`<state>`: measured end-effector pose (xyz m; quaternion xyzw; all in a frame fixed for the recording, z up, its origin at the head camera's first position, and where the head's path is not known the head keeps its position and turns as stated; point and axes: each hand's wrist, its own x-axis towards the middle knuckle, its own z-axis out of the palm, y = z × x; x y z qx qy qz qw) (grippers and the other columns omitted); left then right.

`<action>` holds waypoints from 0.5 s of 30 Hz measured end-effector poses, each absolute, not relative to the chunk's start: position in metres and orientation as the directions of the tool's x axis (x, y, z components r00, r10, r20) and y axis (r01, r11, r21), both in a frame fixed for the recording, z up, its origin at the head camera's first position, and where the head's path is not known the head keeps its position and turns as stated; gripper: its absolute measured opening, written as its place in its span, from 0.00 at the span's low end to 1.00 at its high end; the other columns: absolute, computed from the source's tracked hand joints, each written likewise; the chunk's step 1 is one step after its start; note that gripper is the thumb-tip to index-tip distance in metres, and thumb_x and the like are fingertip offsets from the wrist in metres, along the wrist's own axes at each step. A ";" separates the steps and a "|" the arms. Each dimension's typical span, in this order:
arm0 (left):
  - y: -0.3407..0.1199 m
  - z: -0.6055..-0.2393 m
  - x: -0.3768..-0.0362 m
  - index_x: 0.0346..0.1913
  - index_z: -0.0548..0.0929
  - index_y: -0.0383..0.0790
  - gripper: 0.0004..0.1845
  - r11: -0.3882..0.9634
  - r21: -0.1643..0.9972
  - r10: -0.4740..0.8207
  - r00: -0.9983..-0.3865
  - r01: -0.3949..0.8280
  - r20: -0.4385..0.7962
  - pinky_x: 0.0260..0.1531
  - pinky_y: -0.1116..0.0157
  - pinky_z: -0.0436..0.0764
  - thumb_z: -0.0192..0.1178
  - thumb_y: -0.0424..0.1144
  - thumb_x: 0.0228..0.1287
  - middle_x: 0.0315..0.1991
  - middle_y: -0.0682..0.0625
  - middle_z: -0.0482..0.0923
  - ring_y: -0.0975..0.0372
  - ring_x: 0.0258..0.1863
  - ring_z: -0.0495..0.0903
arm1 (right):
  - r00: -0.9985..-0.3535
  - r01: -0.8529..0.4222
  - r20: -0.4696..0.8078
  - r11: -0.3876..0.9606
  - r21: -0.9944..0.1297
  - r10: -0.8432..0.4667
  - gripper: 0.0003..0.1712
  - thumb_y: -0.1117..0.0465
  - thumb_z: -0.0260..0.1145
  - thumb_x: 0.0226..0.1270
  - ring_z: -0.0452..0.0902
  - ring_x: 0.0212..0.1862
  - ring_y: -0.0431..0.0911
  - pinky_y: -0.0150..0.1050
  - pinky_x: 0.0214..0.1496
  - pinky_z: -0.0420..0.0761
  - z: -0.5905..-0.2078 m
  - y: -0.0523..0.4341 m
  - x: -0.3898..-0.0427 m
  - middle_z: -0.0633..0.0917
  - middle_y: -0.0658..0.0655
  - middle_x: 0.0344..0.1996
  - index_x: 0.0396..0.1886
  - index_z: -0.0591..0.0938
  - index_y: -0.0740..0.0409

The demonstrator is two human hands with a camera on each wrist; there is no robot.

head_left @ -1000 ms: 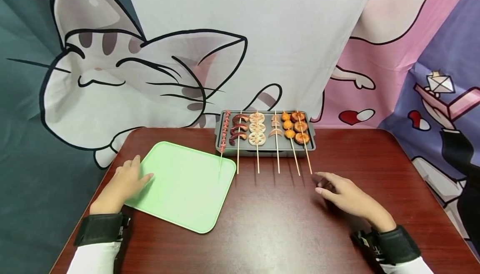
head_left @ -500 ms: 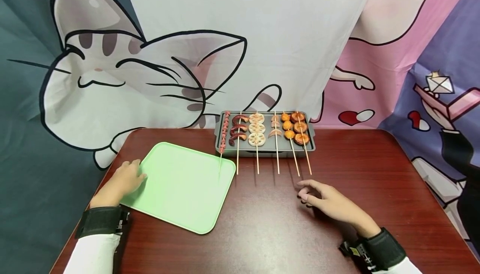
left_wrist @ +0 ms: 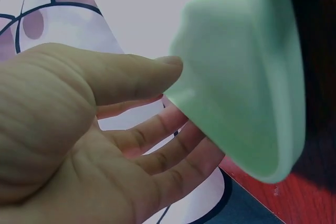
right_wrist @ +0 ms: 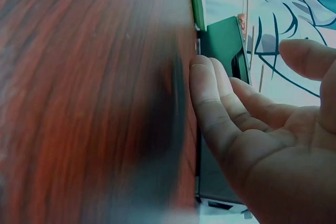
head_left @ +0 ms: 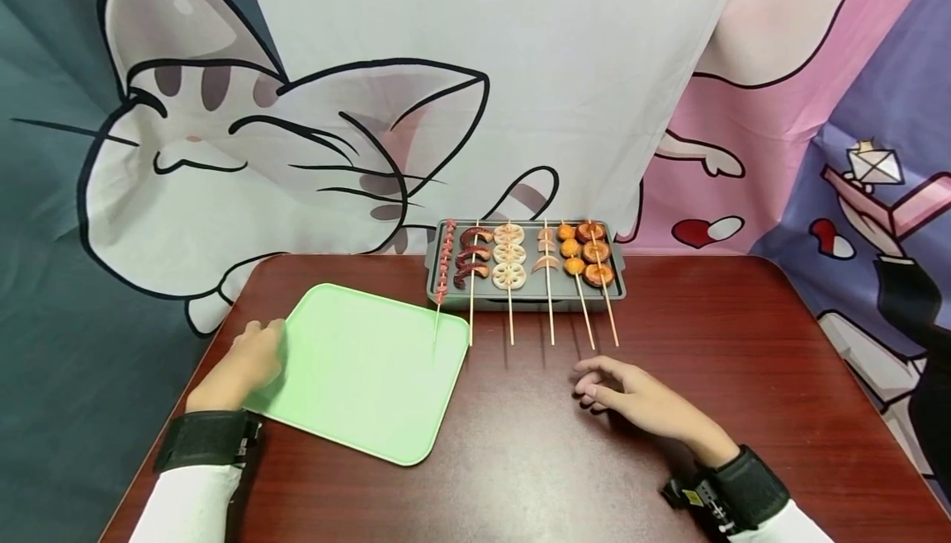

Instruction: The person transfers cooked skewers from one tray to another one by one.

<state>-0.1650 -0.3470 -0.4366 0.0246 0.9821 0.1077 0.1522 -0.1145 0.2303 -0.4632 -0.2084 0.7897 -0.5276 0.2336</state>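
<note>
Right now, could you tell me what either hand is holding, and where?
The left hand holds the green tray by its left corner; the right hand holds nothing.

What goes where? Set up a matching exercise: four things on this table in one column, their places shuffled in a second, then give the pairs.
Things:
1. green tray
2. grey pan
3. left hand
4. right hand

Places:
A. on the bare table in front of the skewer sticks, holding nothing
B. at the table's far edge, holding the skewers
C. on the left half of the table, with nothing lying on it
D. at the left edge of the green tray, thumb on its rim

Pairs: 1-C, 2-B, 3-D, 4-A
</note>
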 end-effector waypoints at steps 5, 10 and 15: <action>-0.343 -0.434 -0.163 0.69 0.59 0.14 0.31 0.972 0.232 0.106 -0.943 0.031 -0.317 0.54 0.30 0.76 0.54 0.18 0.64 0.61 0.10 0.58 0.19 0.58 0.67 | -0.785 -0.087 -0.139 0.329 -0.940 -0.603 0.25 0.60 0.56 0.83 0.86 0.49 0.47 0.39 0.49 0.90 -0.464 0.223 -0.115 0.85 0.67 0.49 0.69 0.70 0.73; -0.341 -0.433 -0.160 0.69 0.60 0.16 0.32 0.966 0.250 0.139 -0.939 0.060 -0.313 0.52 0.33 0.78 0.55 0.15 0.60 0.59 0.11 0.61 0.21 0.59 0.67 | -0.769 -0.062 -0.146 0.300 -0.952 -0.622 0.25 0.61 0.56 0.83 0.85 0.50 0.48 0.42 0.51 0.90 -0.463 0.216 -0.115 0.84 0.70 0.50 0.69 0.69 0.75; -0.335 -0.430 -0.156 0.67 0.63 0.17 0.32 0.961 0.261 0.173 -0.938 0.093 -0.300 0.49 0.38 0.80 0.55 0.14 0.58 0.56 0.16 0.68 0.26 0.58 0.71 | -0.763 -0.061 -0.157 0.311 -0.948 -0.627 0.24 0.61 0.56 0.83 0.86 0.49 0.48 0.39 0.49 0.90 -0.464 0.210 -0.114 0.85 0.69 0.50 0.68 0.70 0.74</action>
